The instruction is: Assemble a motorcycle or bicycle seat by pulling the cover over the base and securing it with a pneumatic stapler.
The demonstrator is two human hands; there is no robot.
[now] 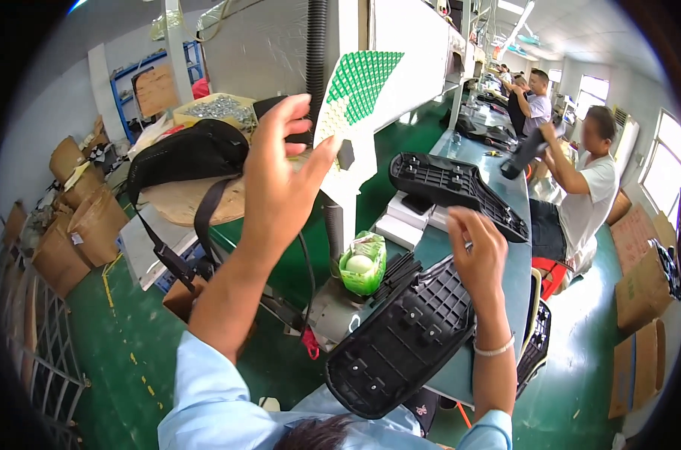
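Observation:
My left hand [284,169] is raised in front of a white post, thumb and fingers apart, with nothing visible between them. Just beyond its fingertips, a curved sheet of green and white stickers [359,90] hangs on the post. Below the sheet is a small black square [345,154]. My right hand [479,251] is at the far right end of a long black plastic shell [404,345], fingers curled in; whatever they may hold is hidden. The shell lies tilted across the bench edge in front of me, its ribbed underside and several metal fasteners facing up.
A second black shell [456,184] rests on the green bench [505,180], beside white boxes [400,225] with a dark phone. A green bag [363,262] holds a pale round item. A black bag [190,157] lies on a round wooden top. A co-worker [588,180] sits at right holding a dark part.

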